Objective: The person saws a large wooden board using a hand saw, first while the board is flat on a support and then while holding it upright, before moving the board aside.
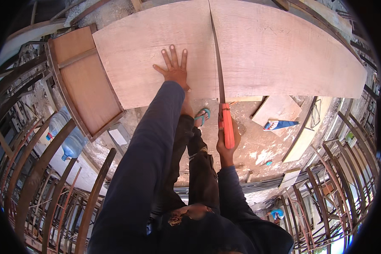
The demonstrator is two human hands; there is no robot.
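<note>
A wide, pale plywood sheet (283, 55) lies across the far side in front of me. My left hand (175, 72) presses flat on its left part, fingers spread. The fist of my right hand (228, 137) is wrapped round the orange-red handle of a handsaw (220, 76). Its long dark blade runs away from me over the sheet, along a slit that reaches toward the far edge. Just below the near edge of the plywood is the saw's handle. What supports the sheet underneath is mostly hidden.
A framed brown wooden panel (84, 72) leans at the left. Near it lie large blue water bottles (72, 142). On the right, a plywood offcut (279, 111) carries a second saw with a blue cover (281, 124). My sandalled foot (202, 117) is below the sheet.
</note>
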